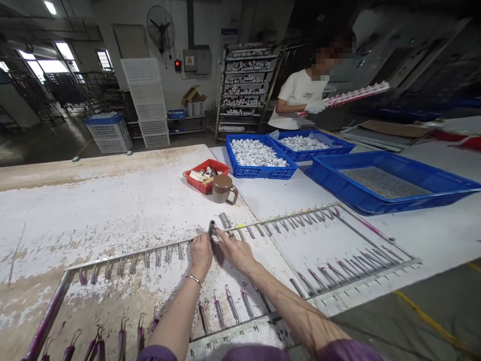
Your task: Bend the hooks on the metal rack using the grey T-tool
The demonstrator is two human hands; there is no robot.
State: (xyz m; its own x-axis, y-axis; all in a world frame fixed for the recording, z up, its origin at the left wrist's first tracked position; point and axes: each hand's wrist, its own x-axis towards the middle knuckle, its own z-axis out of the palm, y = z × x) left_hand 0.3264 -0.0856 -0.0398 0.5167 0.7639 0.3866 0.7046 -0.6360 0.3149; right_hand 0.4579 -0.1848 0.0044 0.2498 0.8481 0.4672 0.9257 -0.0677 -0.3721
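Purple sleeves [156, 354] are seen nearest; whether tube [212, 227] is gripped by left fingers [198, 240] or right fingers [222, 237] cannot be told; by uneven pressing, frame [48, 313] may be tilted.

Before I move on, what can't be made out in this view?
All in the head view:
- Whether the left hand grips the metal frame: its own back hides this.
- What the right hand covers: hidden beneath it.
- Frame's near left corner: cut off by the bottom edge.
- Inside the mug: hidden by its lid.
- Lettering on the white shirt: too small.
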